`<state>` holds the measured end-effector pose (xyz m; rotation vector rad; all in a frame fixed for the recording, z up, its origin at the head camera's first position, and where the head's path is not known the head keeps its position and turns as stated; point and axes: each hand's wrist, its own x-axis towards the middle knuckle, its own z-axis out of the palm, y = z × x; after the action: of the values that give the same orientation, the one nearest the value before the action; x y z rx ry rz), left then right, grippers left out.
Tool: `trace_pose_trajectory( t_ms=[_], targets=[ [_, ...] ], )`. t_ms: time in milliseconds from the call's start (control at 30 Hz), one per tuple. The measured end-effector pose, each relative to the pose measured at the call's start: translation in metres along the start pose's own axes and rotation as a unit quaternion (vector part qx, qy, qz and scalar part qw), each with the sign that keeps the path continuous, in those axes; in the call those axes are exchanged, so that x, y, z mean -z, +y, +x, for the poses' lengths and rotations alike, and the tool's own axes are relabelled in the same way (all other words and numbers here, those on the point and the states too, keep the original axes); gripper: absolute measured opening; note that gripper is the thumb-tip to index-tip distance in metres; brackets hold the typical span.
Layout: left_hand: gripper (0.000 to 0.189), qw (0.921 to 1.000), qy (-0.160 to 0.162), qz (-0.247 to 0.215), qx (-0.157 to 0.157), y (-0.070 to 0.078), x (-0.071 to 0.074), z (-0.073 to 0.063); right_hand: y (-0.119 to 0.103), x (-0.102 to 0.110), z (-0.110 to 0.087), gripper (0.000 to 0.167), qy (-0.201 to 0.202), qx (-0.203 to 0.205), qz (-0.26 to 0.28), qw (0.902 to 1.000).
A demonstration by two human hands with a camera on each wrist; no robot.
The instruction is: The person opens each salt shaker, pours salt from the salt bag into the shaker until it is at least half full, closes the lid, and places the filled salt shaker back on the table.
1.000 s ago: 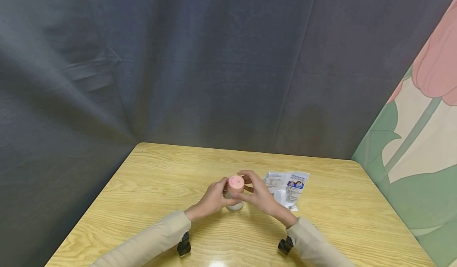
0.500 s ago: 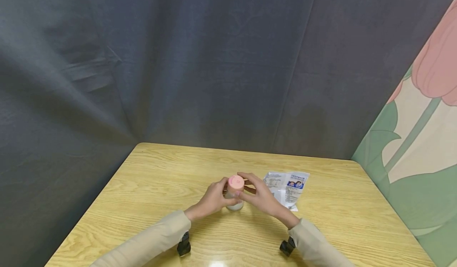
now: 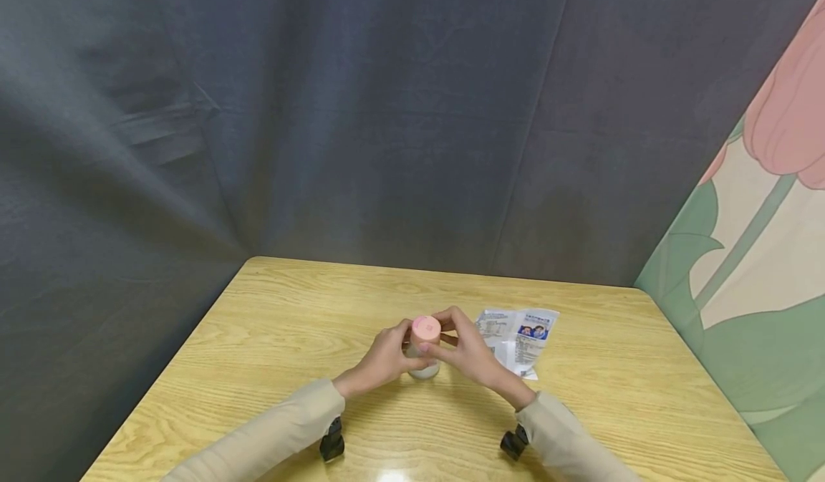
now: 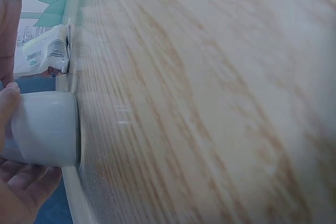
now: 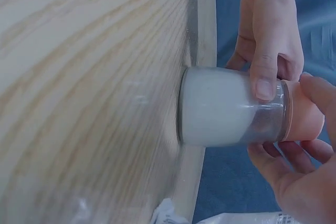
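A clear jar (image 5: 220, 108), partly filled with something white, stands upright on the table and has a pink lid (image 3: 425, 329). My left hand (image 3: 382, 359) grips the jar's body just under the lid, its thumb lying along the near side. From the other side, my right hand (image 3: 473, 357) holds the pink lid between thumb and fingers. In the right wrist view, the lid sits on the jar's mouth with no gap that I can make out. The left wrist view shows the jar's white lower part (image 4: 47, 128) with its base on the tabletop.
A crumpled white printed packet (image 3: 515, 340) lies just right of the right hand. The wooden table (image 3: 309, 310) ends at a dark curtain (image 3: 399, 124) behind. A flower-patterned panel (image 3: 760, 253) borders the right side.
My right hand's fingers have shifted back and forth round the lid, and the lid's top marking has turned. My left hand and the jar have stayed in place.
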<state>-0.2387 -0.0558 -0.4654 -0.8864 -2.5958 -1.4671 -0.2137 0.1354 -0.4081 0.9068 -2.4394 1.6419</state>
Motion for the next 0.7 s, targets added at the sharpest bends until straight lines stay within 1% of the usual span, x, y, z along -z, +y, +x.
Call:
trace_pose_trajectory(
  t_ms=[67, 167, 267, 400, 533, 633, 700],
  targets=[
    [0.057, 1.0, -0.001, -0.001, 0.001, 0.0, 0.0, 0.0, 0.002, 0.0, 0.001, 0.043, 0.003, -0.004, -0.001, 1.0],
    [0.058, 1.0, -0.003, -0.004, 0.007, 0.001, 0.0, 0.0, 0.015, -0.001, 0.001, 0.047, 0.003, 0.002, -0.01, 0.9999],
    [0.059, 0.9999, -0.004, -0.006, 0.013, 0.001, 0.001, 0.0, 0.03, 0.001, 0.0, 0.055, -0.01, 0.017, -0.02, 0.9996],
    [0.06, 0.9998, -0.004, -0.011, 0.019, 0.001, 0.001, 0.0, 0.037, 0.004, 0.0, 0.055, -0.03, 0.037, -0.022, 0.9986],
    [0.059, 0.9998, -0.005, -0.015, 0.015, 0.001, 0.0, -0.001, 0.038, 0.003, 0.001, 0.052, -0.023, 0.025, -0.003, 0.9994],
    [0.058, 0.9998, -0.006, -0.011, 0.012, 0.001, 0.0, 0.0, 0.036, 0.001, 0.002, 0.05, -0.009, 0.007, 0.0, 0.9999],
    [0.056, 0.9999, -0.004, -0.008, 0.008, 0.001, 0.0, 0.0, 0.036, 0.0, 0.003, 0.053, -0.003, 0.0, -0.002, 1.0]
  ],
)
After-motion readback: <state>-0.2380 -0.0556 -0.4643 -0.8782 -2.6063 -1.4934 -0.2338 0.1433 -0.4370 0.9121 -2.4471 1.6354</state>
